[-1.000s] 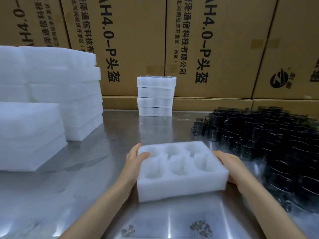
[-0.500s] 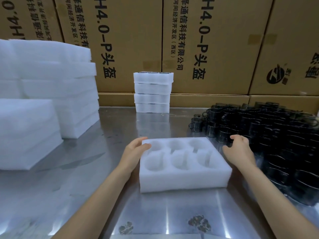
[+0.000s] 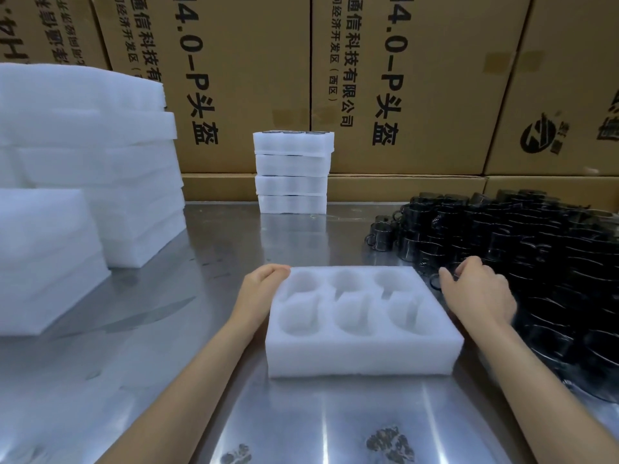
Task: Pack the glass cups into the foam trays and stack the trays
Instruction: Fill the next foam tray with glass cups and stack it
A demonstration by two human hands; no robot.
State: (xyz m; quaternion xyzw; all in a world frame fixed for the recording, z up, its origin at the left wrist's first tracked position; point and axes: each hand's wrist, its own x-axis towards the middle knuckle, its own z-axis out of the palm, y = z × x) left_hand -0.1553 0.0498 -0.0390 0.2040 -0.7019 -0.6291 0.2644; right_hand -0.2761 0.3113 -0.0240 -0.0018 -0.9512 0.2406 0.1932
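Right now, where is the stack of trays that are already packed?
In the head view, the packed stack stands at the table's far edge, centre, against the cardboard boxes, beyond the empty foam tray.

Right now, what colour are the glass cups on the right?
Dark, smoky black glass cups, clearest in the head view.

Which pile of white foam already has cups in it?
The narrow four-tray stack at the table's back, against the cardboard boxes: dark cup rims show on top. The bigger foam piles on the left show none.

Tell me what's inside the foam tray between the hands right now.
The foam tray holds nothing: all six pockets show bare white foam. Some pocket floors are hidden by their near walls, but no cup sticks up.
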